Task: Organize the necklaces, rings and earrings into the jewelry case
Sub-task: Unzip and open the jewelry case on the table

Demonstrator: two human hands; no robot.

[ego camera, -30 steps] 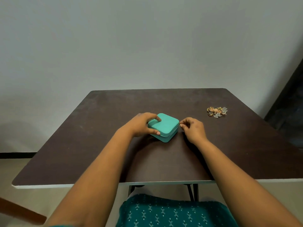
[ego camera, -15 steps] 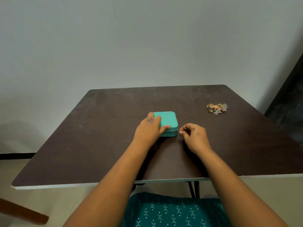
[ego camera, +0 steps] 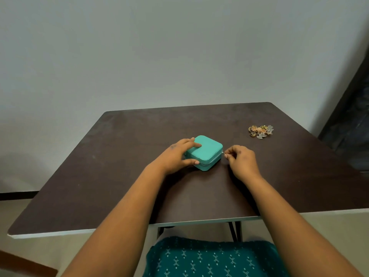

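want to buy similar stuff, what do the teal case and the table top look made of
jewelry case: looks like matte faux leather or fabric over a stiff shell; no glare, rounded padded corners, a zip seam round its side. table: dark brown wood-look laminate, probably; smooth, faint sheen, pale edge band.

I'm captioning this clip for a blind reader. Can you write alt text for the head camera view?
A person's left hand holds a closed teal jewelry case on a dark brown table, while the right hand pinches the zipper pull at the case's right corner. A small pile of jewelry lies apart, at the table's far right.
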